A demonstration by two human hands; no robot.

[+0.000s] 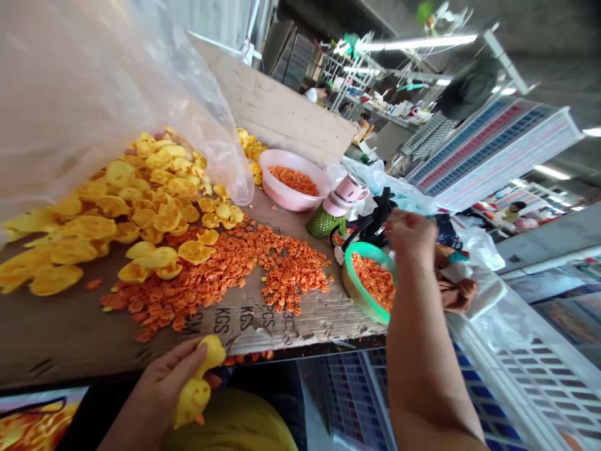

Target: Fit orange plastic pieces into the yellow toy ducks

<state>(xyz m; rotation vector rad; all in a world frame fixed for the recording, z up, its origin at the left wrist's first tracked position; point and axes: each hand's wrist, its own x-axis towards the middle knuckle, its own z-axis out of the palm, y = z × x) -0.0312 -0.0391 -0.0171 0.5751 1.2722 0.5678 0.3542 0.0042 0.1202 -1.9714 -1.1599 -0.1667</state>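
My left hand (171, 382) is closed round a yellow plastic toy piece (195, 401) with a face and a small orange part, near the table's front edge. My right hand (413, 235) reaches out over the right side, beside a green bowl (350, 275) of orange pieces; its fingers are curled, and what they hold, if anything, is too small to tell. Loose orange pieces (291, 272) lie spread on the cardboard (328, 319). Behind them, yellow shells (164, 200) form a large pile, partly under a clear plastic bag (141, 81).
A pink bowl (291, 199) of orange pieces stands at the back, near a pink-topped bottle (347, 194) in a green knitted cover. A black bag (370, 219) lies right of the bottle. Plastic crates (530, 369) stand at the right. People are in the background.
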